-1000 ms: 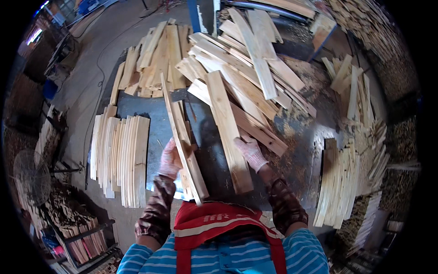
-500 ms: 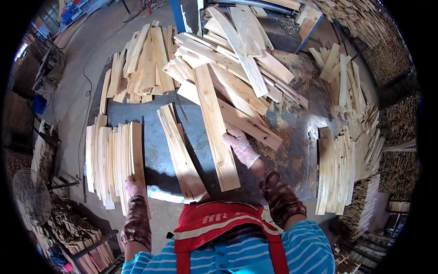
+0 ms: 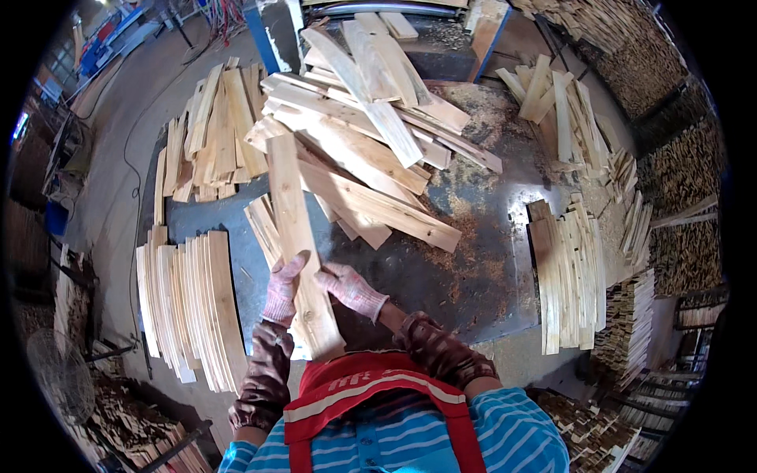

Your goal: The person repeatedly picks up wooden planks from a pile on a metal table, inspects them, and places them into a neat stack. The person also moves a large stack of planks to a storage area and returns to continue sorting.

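Observation:
A long, pale wooden board [image 3: 289,189] slants in front of me, its near end close to my red apron. My left hand [image 3: 284,292], in a pinkish-white knit glove, grips the left edge with the thumb on top. On the opposite edge my right hand [image 3: 352,291], gloved alike, has its fingers at the wood; its grip underneath is partly hidden. Another board [image 3: 263,226] lies on the dark table [image 3: 410,288] under and left of the held one. Beyond them is a loose heap of boards [image 3: 367,173], crossing at many angles.
A row of boards on edge [image 3: 193,303] stands at the table's left side, another row [image 3: 569,276] at the right. More boards [image 3: 217,134] lie at the back left. Sawdust [image 3: 465,260] covers part of the tabletop. A fan [image 3: 61,374] stands at the far left.
My left hand has left the left row and taken the board's left edge. The board has shifted left, over the other board, with my right hand still at its right edge. The whole view has shifted.

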The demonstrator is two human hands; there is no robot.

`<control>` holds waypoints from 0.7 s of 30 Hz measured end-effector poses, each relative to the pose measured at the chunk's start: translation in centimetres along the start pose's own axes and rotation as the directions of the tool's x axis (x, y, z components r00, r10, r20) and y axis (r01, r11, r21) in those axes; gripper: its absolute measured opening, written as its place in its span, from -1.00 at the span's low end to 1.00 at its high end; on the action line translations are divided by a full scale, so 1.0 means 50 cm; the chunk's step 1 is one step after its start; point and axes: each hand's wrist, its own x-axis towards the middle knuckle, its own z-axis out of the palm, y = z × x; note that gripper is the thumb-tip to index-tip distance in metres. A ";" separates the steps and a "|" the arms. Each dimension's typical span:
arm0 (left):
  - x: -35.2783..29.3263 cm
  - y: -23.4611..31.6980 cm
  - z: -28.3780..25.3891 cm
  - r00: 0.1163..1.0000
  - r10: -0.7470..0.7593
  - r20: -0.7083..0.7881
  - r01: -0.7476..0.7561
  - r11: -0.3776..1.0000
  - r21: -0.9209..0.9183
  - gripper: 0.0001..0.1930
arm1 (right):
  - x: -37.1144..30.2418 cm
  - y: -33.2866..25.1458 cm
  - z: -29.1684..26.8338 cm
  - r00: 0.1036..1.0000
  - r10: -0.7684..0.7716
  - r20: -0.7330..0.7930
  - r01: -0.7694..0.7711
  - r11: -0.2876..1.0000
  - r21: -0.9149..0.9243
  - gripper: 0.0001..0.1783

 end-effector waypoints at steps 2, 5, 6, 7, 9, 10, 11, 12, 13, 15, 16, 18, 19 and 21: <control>-0.001 -0.018 -0.041 0.988 0.131 -0.087 -0.128 0.991 0.035 -0.48 | -0.023 -0.036 -0.035 0.996 -0.082 -0.028 0.044 0.764 -0.644 -0.56; -0.007 -0.027 -0.084 0.979 0.134 -0.152 -0.125 0.990 0.066 -0.56 | -0.014 0.043 -0.198 0.799 -0.563 -0.213 -0.058 0.280 -0.958 -0.30; 0.002 -0.059 -0.141 0.972 0.099 -0.212 -0.076 0.991 0.114 -0.58 | -0.005 0.066 -0.255 0.804 -0.530 -0.270 -0.163 0.240 -0.957 -0.17; 0.006 -0.093 -0.168 0.957 0.132 -0.257 -0.085 0.979 0.186 -0.60 | -0.006 0.079 -0.313 0.801 -0.498 -0.332 -0.269 0.196 -0.943 -0.02; 0.020 -0.168 -0.206 0.933 0.207 -0.296 -0.104 0.939 0.329 -0.59 | -0.013 0.085 -0.408 0.783 -0.468 -0.410 -0.428 0.072 -0.901 0.16; 0.031 -0.221 -0.252 0.926 0.261 -0.271 -0.086 0.848 0.524 -0.45 | -0.013 0.072 -0.424 0.815 -0.349 -0.463 -0.460 0.097 -0.883 0.12; 0.037 -0.230 -0.251 0.925 0.129 -0.357 0.193 0.649 0.736 -0.34 | -0.023 0.057 -0.443 0.825 -0.223 -0.520 -0.508 0.112 -0.854 0.08; 0.044 -0.236 -0.255 0.878 0.042 -0.476 0.435 0.344 0.832 -0.22 | -0.021 0.027 -0.443 0.823 -0.099 -0.559 -0.547 0.121 -0.828 0.04; 0.047 -0.242 -0.261 0.855 0.126 -0.503 0.441 0.332 0.833 -0.18 | -0.023 0.006 -0.430 0.828 -0.132 -0.545 -0.535 0.102 -0.839 -0.02; 0.056 -0.280 -0.294 0.783 0.291 -0.550 0.465 0.315 0.828 -0.08 | -0.047 -0.019 -0.369 0.841 -0.196 -0.505 -0.504 0.058 -0.862 -0.15; 0.058 -0.261 -0.271 0.742 0.367 -0.561 0.438 0.368 0.820 -0.07 | -0.068 0.008 -0.342 0.807 -0.382 -0.451 -0.481 0.017 -0.876 -0.31; 0.038 -0.181 -0.198 0.622 0.518 -0.588 0.377 0.460 0.804 -0.03 | -0.092 0.004 -0.276 0.837 -0.356 -0.415 -0.320 0.297 -0.900 -0.53; 0.037 -0.173 -0.225 0.655 0.583 -0.481 0.239 0.444 0.864 0.03 | -0.097 -0.023 -0.228 0.922 -0.156 -0.354 -0.195 0.603 -0.774 -0.60; 0.045 -0.142 -0.145 0.797 0.477 -0.372 -0.090 0.702 0.707 -0.13 | -0.080 0.042 -0.128 0.855 -0.314 -0.414 -0.082 0.706 -0.703 -0.56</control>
